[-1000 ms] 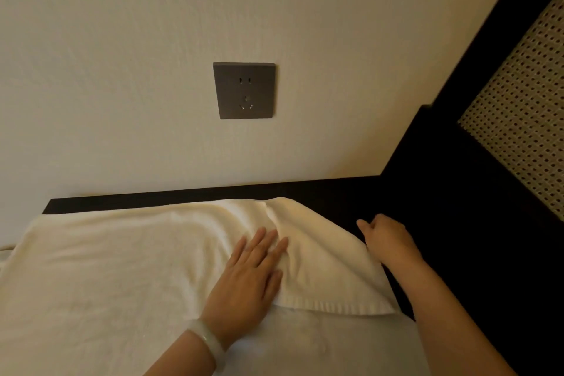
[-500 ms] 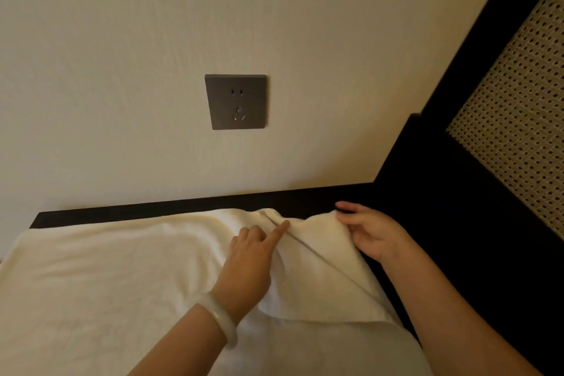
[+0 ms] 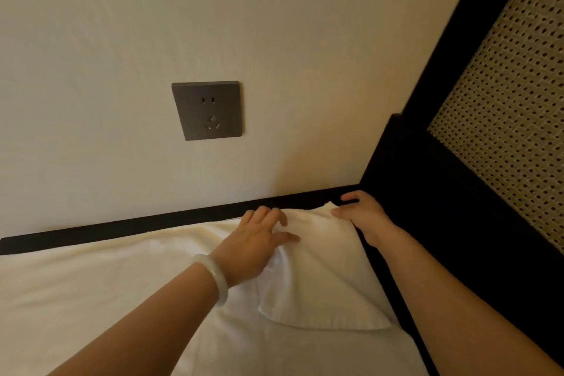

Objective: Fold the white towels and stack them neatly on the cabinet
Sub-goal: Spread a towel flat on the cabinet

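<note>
1. the white towel [image 3: 100, 299] is seen spread over the dark cabinet [image 3: 137, 227]; only a narrow dark strip of the cabinet top is left bare along the wall [image 3: 122, 40].
2. the right end of the towel is turned back over itself; the folded flap [image 3: 320, 284] lies as a slanted upper layer, hemmed edge toward the camera.
3. left hand [image 3: 256, 244]: laid palm down on the towel at the inner edge of the flap. grip not closed; fingers loosely spread and pressed on the cloth, thumb stretched to the right.
4. right hand [image 3: 363, 217]: placed at the far right corner of the flap. grip is pinching that corner between thumb and fingers.
5. a pale bangle [image 3: 213, 278] is worn on the left wrist.
6. a grey socket plate [image 3: 210, 110] is fixed on the wall above the towel; a woven cane panel [image 3: 512, 119] in a dark frame is noted at the right.
</note>
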Motion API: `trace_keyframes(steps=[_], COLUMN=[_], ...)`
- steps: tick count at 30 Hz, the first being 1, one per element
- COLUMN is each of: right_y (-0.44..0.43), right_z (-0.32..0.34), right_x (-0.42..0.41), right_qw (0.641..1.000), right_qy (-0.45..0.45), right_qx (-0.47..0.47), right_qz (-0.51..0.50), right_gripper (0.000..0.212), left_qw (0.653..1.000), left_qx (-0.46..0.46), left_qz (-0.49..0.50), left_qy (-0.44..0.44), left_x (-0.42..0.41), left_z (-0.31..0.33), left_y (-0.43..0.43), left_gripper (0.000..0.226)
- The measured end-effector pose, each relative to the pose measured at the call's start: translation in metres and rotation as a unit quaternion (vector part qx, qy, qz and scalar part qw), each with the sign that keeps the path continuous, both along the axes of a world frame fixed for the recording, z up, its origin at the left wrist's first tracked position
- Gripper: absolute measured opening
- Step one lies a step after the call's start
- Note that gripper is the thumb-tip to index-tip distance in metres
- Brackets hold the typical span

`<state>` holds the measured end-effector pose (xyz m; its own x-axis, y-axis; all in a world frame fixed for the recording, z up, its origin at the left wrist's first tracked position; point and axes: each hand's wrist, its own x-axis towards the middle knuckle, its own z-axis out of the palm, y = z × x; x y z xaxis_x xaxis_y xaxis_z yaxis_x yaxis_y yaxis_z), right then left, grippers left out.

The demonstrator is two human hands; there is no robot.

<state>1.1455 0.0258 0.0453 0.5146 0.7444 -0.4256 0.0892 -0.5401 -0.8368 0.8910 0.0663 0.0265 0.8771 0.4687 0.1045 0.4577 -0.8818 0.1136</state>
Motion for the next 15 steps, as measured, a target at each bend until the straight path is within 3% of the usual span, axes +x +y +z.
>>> trace_keyframes(steps=[3, 6, 9, 12, 15], right_y=[0.011, 0.016, 0.019, 0.019, 0.020], right_z=[0.000, -0.003, -0.008, -0.019, -0.026], right_x=[0.002, 0.011, 0.018, 0.020, 0.023], right_qw=[1.000, 0.998, 0.995, 0.996, 0.996], right_qy=[-0.020, 0.008, 0.007, 0.003, 0.002], right_qx=[-0.001, 0.055, 0.089, 0.072, 0.074], right_qz=[0.021, -0.004, -0.043, -0.055, -0.049], right_gripper=[0.024, 0.008, 0.007, 0.008, 0.013], left_qw=[0.996, 0.983, 0.955, 0.949, 0.942], left_qx=[-0.050, -0.170, -0.287, -0.281, -0.293], left_qz=[-0.068, -0.069, 0.043, 0.124, 0.145], left_qy=[0.035, -0.029, -0.054, 0.067, 0.081], left_x=[0.016, 0.029, 0.042, 0.061, 0.077], left_z=[-0.001, 0.006, 0.021, 0.022, 0.015], left_y=[0.006, 0.018, 0.039, 0.049, 0.047], left_gripper=[0.058, 0.028, 0.013, 0.021, 0.017])
